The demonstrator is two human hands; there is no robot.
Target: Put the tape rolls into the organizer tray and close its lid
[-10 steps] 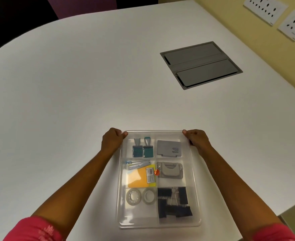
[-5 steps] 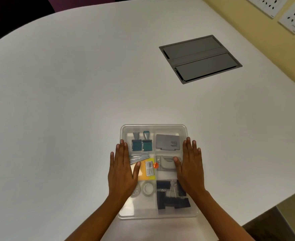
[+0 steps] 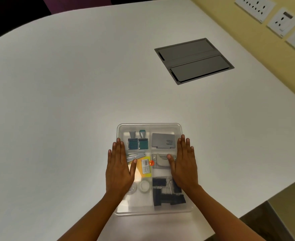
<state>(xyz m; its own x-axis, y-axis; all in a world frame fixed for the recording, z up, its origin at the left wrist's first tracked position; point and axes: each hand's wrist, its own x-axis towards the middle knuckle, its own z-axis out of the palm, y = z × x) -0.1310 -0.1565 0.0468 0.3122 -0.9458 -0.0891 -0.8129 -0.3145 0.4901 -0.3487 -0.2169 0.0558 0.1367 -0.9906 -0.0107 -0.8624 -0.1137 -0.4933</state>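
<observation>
Both hands lie flat, fingers extended, on the clear plastic lid [image 3: 150, 126] of the compartmented organizer tray [image 3: 186, 210] on the white worktop [image 3: 65, 101]; left hand [image 3: 119, 168] and right hand [image 3: 184, 164] are apart; two clear tape rolls [image 3: 144, 186] sit in the near-left compartment.

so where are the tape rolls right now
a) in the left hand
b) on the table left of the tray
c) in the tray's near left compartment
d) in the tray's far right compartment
c, the tape rolls lie in the near left compartment of the tray, partly hidden under the flat left hand.
</observation>
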